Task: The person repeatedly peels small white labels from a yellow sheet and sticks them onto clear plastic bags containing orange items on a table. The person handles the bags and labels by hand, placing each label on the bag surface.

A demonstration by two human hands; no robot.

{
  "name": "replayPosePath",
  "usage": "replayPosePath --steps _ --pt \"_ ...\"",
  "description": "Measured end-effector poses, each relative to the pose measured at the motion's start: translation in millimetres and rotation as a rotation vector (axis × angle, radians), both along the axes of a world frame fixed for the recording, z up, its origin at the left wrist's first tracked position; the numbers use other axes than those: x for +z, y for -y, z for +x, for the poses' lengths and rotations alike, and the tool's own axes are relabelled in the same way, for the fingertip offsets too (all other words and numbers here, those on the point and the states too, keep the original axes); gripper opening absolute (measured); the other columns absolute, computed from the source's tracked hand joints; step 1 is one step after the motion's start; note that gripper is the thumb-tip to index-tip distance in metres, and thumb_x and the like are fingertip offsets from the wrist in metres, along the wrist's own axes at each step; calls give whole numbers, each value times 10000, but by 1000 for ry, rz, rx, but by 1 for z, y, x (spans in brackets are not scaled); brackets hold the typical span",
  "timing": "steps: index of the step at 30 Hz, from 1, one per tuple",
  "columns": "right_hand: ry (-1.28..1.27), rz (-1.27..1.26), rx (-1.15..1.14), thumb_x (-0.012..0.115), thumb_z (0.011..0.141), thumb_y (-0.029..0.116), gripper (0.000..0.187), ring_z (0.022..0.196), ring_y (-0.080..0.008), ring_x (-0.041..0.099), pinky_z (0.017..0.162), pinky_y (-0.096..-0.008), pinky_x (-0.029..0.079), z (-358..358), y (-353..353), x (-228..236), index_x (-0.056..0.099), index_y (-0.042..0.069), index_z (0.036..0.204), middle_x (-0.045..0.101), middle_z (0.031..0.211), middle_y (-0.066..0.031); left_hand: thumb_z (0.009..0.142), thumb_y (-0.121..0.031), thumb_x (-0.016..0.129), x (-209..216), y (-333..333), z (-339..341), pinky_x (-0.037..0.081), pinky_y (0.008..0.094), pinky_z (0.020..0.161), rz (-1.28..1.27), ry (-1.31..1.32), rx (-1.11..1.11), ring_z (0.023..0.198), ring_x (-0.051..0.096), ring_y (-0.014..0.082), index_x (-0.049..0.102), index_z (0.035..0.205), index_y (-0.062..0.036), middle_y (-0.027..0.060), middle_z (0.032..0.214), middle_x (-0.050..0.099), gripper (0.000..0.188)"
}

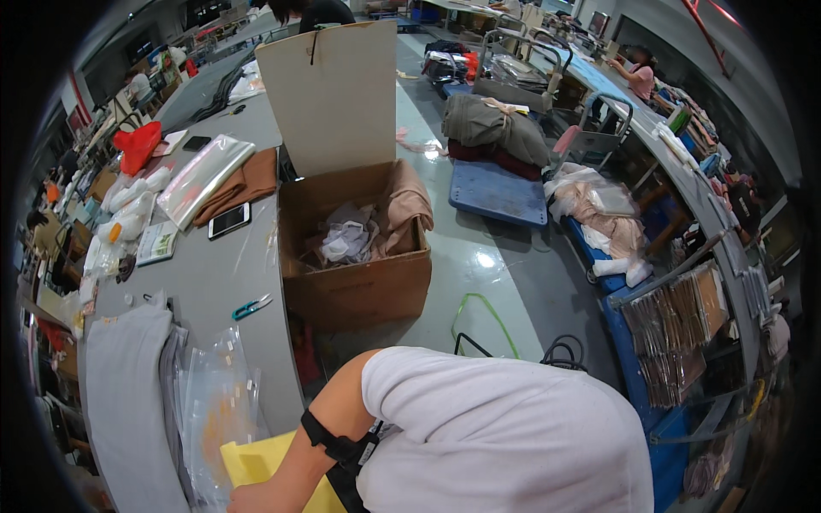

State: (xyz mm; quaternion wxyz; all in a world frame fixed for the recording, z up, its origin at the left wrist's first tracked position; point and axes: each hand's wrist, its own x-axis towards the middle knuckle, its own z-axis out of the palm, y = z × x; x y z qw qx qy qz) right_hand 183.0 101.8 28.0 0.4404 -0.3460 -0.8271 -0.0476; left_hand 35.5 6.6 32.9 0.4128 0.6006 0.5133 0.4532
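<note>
Workroom: trolleys (500,192) and co-workers (641,81) are seen beyond the near table (214,278), which is stretched along the left of the view.
Right hand (258,498): judged from the lie of the arm to be the right, it is cut off by the lower edge of view and placed at the yellow sheet (255,457); whether the fingers are spread, pressed together or pinching cannot be told.
Left hand: not shown, so its state cannot be told.
Yellow sheet: shown on both sides of the forearm (301,460), beside the clear bags (224,410); whether it is rested on the table or lifted is hidden.
Bags: overlapped loosely, just beside the grey cloth (128,402).
Snips (252,307): laid farther up the table, well apart from the hand.
Box (359,295): stood open beside the table; crumpled wrap (346,244) and pink cloth (406,205) are held in it.
Sheet step: handling of the yellow sheet seems to be in hand; lifting, sliding and laying cannot be told apart.
Next move: a sure grip on an edge of the sheet would seem to be called for, with care that the slippery bags are not dragged along.
</note>
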Motion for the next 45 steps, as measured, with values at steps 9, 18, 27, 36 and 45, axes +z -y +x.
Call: replayPosePath --steps 9,18,27,36,45 --pt "-211 -384 127 805 767 148 216 1035 -366 630 864 -460 528 6 59 20 711 62 942 659 1057 -141 1079 -146 587 -8 27 -23 506 283 880 -23 401 171 991 638 125 661 1201 15 52 1063 683 216" --pt "-125 -280 308 856 789 151 318 972 -270 623 820 -412 473 -6 71 57 721 94 1071 662 1054 -41 1096 -133 593 33 58 -26 476 211 830 -27 425 281 928 574 31 684 1277 46 -23 1037 691 270" --pt "-191 -312 355 849 778 34 324 932 -272 671 757 -364 561 -16 78 48 738 46 1083 689 1050 -83 1098 -140 587 33 73 -18 539 257 871 -109 628 309 950 634 60 706 1225 37 21 1068 725 248" --pt "-266 -375 366 818 800 58 136 846 -241 666 673 -361 550 -15 83 46 739 65 911 673 940 -32 1108 -132 563 25 72 -19 522 234 856 -66 372 260 934 611 44 691 1100 42 -11 961 677 216" --pt "-127 -231 366 778 847 28 103 808 -258 675 649 -343 556 -15 95 25 726 64 928 665 925 -75 1073 -27 571 7 79 -26 506 248 913 -177 466 169 987 604 70 650 1182 67 10 1075 675 164"
